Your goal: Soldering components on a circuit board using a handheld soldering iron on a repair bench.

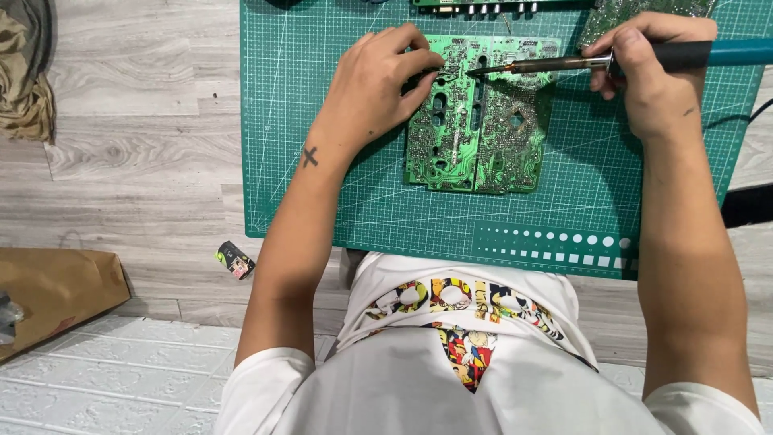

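Head view: my left hand (374,84) rests on the upper left corner of the green printed circuit board (477,129), solder side up, which lies flat on the green gridded cutting mat (338,161). My left fingers are pinched together on a small dark tool (425,76) at the board's top edge; I cannot tell what kind of tool it is. My right hand (656,76) is closed around the dark handle of the soldering iron with the teal grip (612,58), held nearly level, its metal tip touching or just above the board near the top centre, close beside my left fingertips. The mat sits on a grey wood-grain floor (137,153). A second green board (628,12) lies at the mat's far right edge, partly out of frame. A small printed lighter-shaped object (235,260) lies on the floor beside my left forearm. A brown paper bag (56,290) lies well to the left.
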